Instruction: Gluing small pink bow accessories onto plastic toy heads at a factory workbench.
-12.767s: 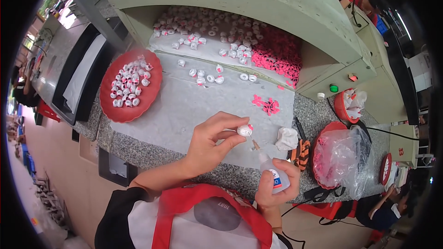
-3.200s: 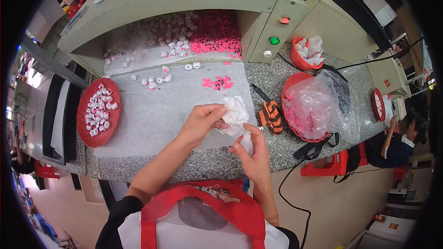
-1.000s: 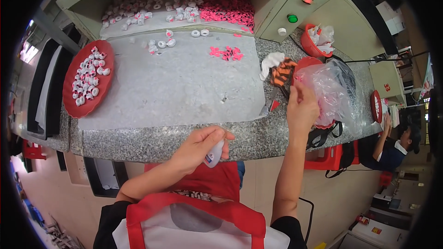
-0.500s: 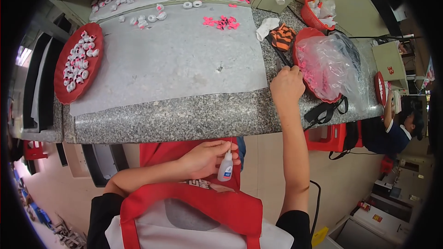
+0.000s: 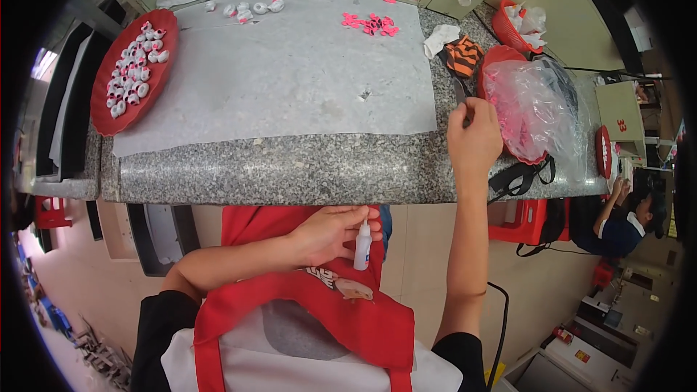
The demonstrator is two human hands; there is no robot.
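Note:
Below the counter's front edge, my left hand (image 5: 330,234) pinches a small translucent glue bottle (image 5: 362,248) by its narrow nozzle; the bottle hangs downward. On the right side of the counter my right hand (image 5: 475,134) is closed around a slim dark tool (image 5: 460,93), whose exact kind is hidden by the fingers. Just beyond it lies an orange and black striped cloth piece (image 5: 463,56), beside a white crumpled cloth (image 5: 440,41). To the hand's right stands a red tray (image 5: 502,56) of pink pieces, largely covered by clear plastic bags (image 5: 534,105).
A white sheet (image 5: 290,87) covers most of the granite counter (image 5: 290,170). Small pink pieces (image 5: 374,25) and white round pieces (image 5: 261,7) lie along its far side. A red scalloped tray (image 5: 109,122) of white-and-pink pieces sits left. A red basket (image 5: 506,31) stands far right; another person (image 5: 617,218) sits beyond.
My right hand has drawn back a little with its fingers curled more tightly about the dark tool. The glue bottle in my left hand has turned slightly. The whole view has shifted.

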